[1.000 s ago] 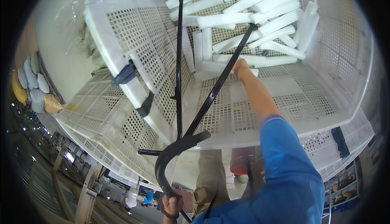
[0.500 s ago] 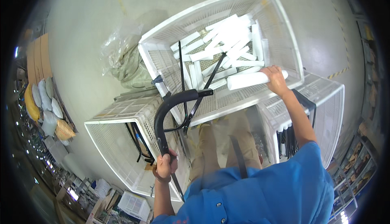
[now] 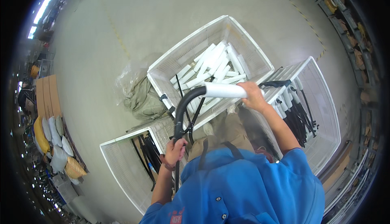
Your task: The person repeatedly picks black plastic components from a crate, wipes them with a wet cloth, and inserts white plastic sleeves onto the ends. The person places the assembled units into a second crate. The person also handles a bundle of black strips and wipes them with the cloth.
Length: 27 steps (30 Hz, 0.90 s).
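My left hand (image 3: 175,151) is wrapped round the lower part of a black bent tube (image 3: 180,116), which looks like a foam-covered handlebar. Its upper end curves to the right. My right hand (image 3: 252,96) grips the far end of a white foam sleeve (image 3: 225,90), held roughly level. The sleeve's left end meets the end of the bent tube and covers its tip; how deep the tube sits inside is hidden. Below and behind them stands a white mesh crate (image 3: 263,74) holding several loose white sleeves (image 3: 211,59). Thin black rods (image 3: 198,112) lean at its near left side.
A second white crate (image 3: 122,140) with black rods lies at the left. Another crate (image 3: 327,110) at the right holds black rods with white sleeves. Beside the middle crate are an olive sack (image 3: 148,102) and clear plastic. Shelving (image 3: 345,33) lines the far right.
The white sleeve has moved left from above the crate's right side onto the bent tube's end, still in my right hand. My left hand keeps its hold. The view has shifted.
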Each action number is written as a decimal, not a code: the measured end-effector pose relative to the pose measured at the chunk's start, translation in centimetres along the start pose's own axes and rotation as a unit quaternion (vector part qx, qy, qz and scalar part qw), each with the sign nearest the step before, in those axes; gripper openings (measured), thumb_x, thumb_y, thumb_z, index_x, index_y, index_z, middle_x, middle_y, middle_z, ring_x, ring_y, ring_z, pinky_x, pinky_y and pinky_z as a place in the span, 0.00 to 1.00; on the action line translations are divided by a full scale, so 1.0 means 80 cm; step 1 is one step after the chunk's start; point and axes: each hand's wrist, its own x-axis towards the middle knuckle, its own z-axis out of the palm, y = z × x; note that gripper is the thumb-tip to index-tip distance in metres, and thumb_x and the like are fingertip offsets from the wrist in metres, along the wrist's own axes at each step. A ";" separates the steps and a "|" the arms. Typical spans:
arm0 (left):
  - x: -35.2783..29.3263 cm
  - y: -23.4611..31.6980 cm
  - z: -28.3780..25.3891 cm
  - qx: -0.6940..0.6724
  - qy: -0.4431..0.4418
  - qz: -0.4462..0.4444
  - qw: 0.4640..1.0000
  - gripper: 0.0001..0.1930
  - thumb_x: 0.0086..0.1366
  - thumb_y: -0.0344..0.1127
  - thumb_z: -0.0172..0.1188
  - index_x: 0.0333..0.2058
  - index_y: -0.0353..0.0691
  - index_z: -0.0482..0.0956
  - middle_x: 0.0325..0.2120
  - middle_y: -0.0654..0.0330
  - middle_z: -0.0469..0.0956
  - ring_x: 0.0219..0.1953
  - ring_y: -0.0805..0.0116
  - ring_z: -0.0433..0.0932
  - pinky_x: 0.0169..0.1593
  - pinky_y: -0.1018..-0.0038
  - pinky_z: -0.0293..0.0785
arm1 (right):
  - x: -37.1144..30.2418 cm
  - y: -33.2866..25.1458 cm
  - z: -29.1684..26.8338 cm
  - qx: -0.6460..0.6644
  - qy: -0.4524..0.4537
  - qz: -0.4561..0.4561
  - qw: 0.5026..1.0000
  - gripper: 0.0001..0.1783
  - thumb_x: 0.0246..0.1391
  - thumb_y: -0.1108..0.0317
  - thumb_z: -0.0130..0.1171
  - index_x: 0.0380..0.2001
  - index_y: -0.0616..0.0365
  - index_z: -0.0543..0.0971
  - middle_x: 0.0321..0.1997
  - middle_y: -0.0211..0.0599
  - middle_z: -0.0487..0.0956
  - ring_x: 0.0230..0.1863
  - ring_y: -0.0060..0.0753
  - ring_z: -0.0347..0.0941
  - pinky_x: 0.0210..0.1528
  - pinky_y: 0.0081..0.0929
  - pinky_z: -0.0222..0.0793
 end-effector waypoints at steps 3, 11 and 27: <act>-0.013 -0.017 0.023 0.043 -0.115 0.029 0.992 0.13 0.72 0.43 0.51 0.36 0.38 0.73 0.14 0.68 0.66 0.11 0.82 0.63 0.14 0.82 0.59 | -0.010 -0.054 -0.008 -0.017 -0.005 -0.039 0.999 0.36 0.32 0.74 0.68 0.52 0.50 0.73 0.42 0.44 0.78 0.48 0.51 0.73 0.51 0.42 0.69; -0.043 0.001 0.066 0.087 -0.100 0.101 0.986 0.13 0.66 0.44 0.62 0.34 0.40 0.73 0.13 0.69 0.67 0.09 0.81 0.63 0.13 0.80 0.58 | 0.022 -0.141 -0.086 -0.037 0.019 0.022 0.999 0.29 0.35 0.72 0.69 0.47 0.50 0.75 0.38 0.44 0.79 0.41 0.52 0.78 0.40 0.42 0.74; -0.067 0.061 0.157 0.058 -0.127 0.083 0.987 0.12 0.63 0.39 0.66 0.32 0.40 0.73 0.13 0.70 0.67 0.09 0.83 0.63 0.12 0.82 0.56 | 0.001 -0.150 -0.232 -0.167 0.061 -0.148 0.973 0.32 0.42 0.73 0.67 0.54 0.48 0.72 0.44 0.37 0.80 0.42 0.48 0.79 0.46 0.36 0.74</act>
